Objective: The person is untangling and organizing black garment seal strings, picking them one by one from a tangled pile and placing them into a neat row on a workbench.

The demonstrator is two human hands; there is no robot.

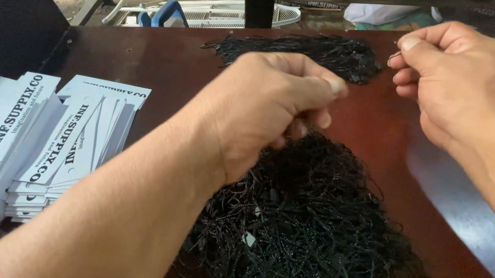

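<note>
Both hands are raised over the tabletop [165,62], which is dark reddish-brown. Left hand [267,111]: I see the fingers curled in, thumb pressed to the forefinger in a pinch. It hovers just above the big heap of black strings [311,232], and I cannot tell whether a strand is actually caught in the pinch. Right hand [452,84]: also closed to a fingertip pinch, held up toward the far right; something thin and dark shows at the fingertips, too small for me to identify with certainty.

I note the big heap lying near centre, close to the near edge, a loose tangle with small black tabs scattered through it. A second, flatter bundle of black strings [319,53] lies toward the far edge, well apart from the first.

At the left, stacks of white card tags [41,146] with dark print lie fanned and overlapping. Beyond the far edge, a dark metal frame [258,4] crosses the view.
</note>
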